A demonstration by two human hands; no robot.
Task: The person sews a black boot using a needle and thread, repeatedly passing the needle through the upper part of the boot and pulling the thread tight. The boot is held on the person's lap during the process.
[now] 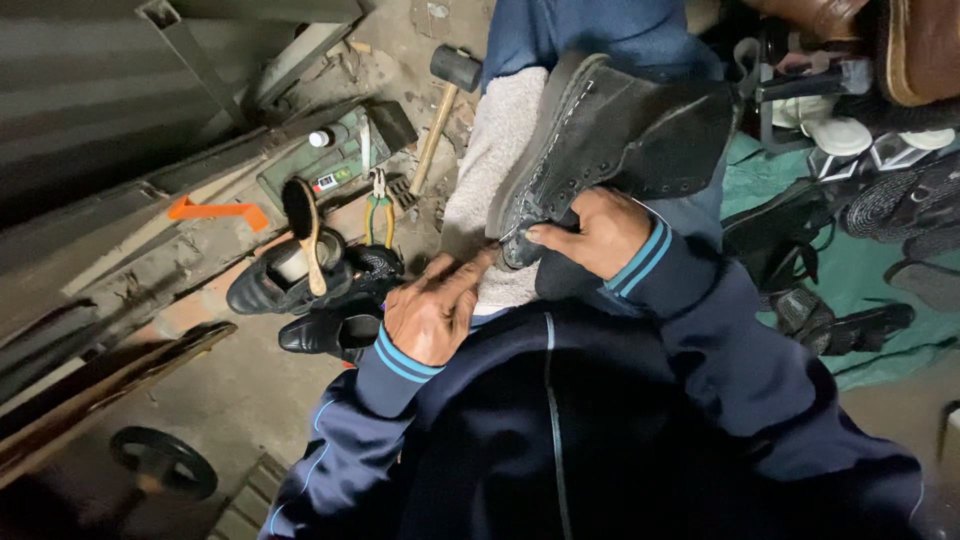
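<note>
A black suede lace-up boot lies on its side across my lap, over a grey fleecy cloth. My right hand grips the boot near its toe and sole edge, thumb pressed on the leather. My left hand is at the toe end, its fingers pinched together by the sole seam; whether they hold a needle or thread is too small to tell. Both sleeves are dark blue with light blue cuff stripes.
On the floor to the left stand black shoes with a wooden shoe brush laid on top, pliers, a hammer and an orange tool. More shoes and sandals crowd a green cloth on the right.
</note>
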